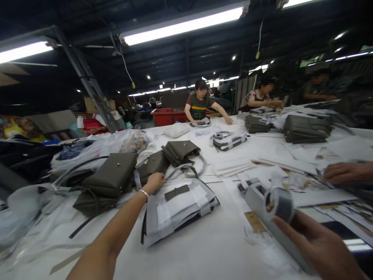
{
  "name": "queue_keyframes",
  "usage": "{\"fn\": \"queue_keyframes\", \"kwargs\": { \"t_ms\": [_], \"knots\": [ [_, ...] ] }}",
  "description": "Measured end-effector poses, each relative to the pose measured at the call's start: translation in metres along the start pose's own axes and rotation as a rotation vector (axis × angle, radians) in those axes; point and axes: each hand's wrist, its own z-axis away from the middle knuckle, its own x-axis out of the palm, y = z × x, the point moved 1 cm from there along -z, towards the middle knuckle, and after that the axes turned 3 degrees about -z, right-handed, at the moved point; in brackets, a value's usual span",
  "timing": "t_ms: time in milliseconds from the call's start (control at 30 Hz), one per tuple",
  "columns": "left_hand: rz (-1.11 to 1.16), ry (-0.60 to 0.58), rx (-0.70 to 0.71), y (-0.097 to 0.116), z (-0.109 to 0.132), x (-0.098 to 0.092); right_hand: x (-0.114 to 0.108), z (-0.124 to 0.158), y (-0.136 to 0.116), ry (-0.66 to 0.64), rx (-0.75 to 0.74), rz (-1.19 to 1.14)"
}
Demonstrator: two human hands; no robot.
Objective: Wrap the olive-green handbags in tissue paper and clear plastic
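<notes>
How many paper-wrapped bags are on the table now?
2: the near wrapped bag by the left hand, and the far wrapped bag mid-table. More may lie hidden among the piles.

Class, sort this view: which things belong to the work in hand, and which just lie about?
In hand: paper-wrapped handbag, touched by left hand; tape dispenser, held by right hand.
Lying about: olive handbag, red crate, paper stack.

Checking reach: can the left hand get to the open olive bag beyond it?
Probably yes. The left hand rests at the edge of the wrapped bag, and the open olive bag lies just beyond, only loose straps between.
</notes>
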Motion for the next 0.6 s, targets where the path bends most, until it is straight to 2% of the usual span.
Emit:
{"fn": "queue_keyframes", "kwargs": {
  "t_ms": [67, 133, 300, 467, 600],
  "knots": [
    [0.001, -0.012, -0.006, 0.003, -0.001, 0.011, 0.028, 0.019, -0.024, -0.106, -0.002, -0.074],
    [0.025, -0.014, 0.000, 0.006, -0.001, 0.016, 0.051, 0.033, -0.037, -0.202, -0.008, -0.182],
    [0.182, -0.064, 0.071, 0.008, 0.010, 0.002, 0.088, 0.058, -0.051, -0.358, 0.008, -0.392],
    [0.433, -0.176, 0.209, 0.009, 0.048, -0.039, 0.104, 0.076, -0.072, -0.433, -0.072, -0.410],
    [0.551, -0.259, 0.290, 0.022, 0.095, -0.095, 0.115, 0.085, -0.094, -0.427, -0.185, -0.375]
  ]
}}
